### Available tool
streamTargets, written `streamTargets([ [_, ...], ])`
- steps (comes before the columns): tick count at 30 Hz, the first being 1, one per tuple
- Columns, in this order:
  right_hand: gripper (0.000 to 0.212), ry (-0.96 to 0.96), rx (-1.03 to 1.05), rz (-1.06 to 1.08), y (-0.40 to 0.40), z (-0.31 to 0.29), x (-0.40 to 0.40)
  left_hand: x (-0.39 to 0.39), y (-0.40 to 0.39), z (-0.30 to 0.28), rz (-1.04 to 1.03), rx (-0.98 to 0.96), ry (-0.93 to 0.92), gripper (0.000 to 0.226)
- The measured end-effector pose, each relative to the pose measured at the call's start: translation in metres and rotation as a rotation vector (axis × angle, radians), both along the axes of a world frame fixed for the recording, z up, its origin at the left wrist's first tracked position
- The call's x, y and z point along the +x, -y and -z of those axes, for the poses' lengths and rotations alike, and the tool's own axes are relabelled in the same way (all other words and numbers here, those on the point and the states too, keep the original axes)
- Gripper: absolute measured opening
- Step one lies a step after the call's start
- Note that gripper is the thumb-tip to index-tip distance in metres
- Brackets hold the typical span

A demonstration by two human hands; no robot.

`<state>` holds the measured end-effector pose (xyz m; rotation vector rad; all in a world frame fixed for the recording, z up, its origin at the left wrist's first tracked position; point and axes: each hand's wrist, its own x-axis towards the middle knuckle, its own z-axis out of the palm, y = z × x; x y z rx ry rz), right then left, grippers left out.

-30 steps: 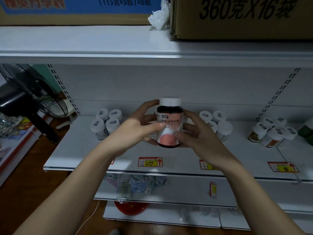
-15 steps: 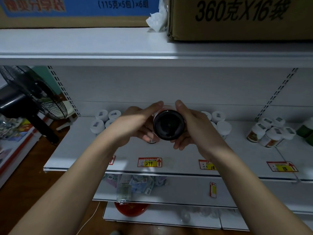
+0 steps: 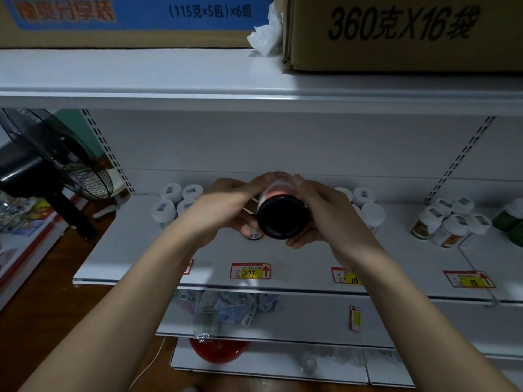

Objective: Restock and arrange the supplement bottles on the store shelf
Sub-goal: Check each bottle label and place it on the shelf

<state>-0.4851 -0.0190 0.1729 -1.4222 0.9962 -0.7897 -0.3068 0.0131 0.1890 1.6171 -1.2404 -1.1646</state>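
Observation:
A dark supplement bottle (image 3: pixel 281 217) with a pink label is tipped on its side, its black base facing me, above the middle of the white shelf (image 3: pixel 135 247). My left hand (image 3: pixel 223 210) grips it from the left and my right hand (image 3: pixel 319 213) from the right, thumbs on top. Below the left hand another bottle (image 3: pixel 252 232) shows partly on the shelf. White-capped bottles stand in clusters on the left (image 3: pixel 175 200), behind my right hand (image 3: pixel 368 206) and at the right (image 3: pixel 450 222).
Price tags (image 3: pixel 250 270) line the shelf's front edge. Cardboard boxes (image 3: pixel 396 29) sit on the top shelf. A black standing fan (image 3: pixel 48 165) is at the left over the wooden floor. Green bottles (image 3: pixel 509 220) stand at the far right. Packets (image 3: pixel 220 309) lie on the lower shelf.
The bottle went from upright with its label toward me to lying tipped with its base toward me. Both hands have stayed on it and shifted slightly.

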Motion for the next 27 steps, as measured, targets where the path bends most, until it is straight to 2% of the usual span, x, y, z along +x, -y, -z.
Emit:
streamTargets([
  [3, 0.047, 0.009, -0.043, -0.004, 0.001, 0.005, -0.002, 0.004, -0.001, 0.004, 0.011, -0.076, 0.011, 0.050],
  [7, 0.066, 0.011, -0.131, -0.071, 0.000, 0.010, -0.005, 0.006, -0.003, 0.005, 0.006, -0.131, -0.082, 0.033],
  [14, 0.080, 0.010, -0.245, -0.107, 0.005, 0.025, -0.006, 0.021, -0.004, 0.007, 0.086, -0.265, -0.091, 0.052],
  [19, 0.063, 0.002, -0.319, -0.141, 0.008, 0.032, -0.005, 0.030, -0.005, 0.010, 0.154, -0.318, -0.090, 0.063],
  [24, 0.060, 0.045, -0.349, -0.159, 0.010, 0.037, 0.002, 0.036, -0.004, 0.014, 0.174, -0.339, -0.040, 0.074],
  [27, 0.061, 0.030, -0.374, -0.172, 0.014, 0.038, 0.009, 0.035, 0.000, 0.012, 0.133, -0.393, 0.002, 0.070],
])
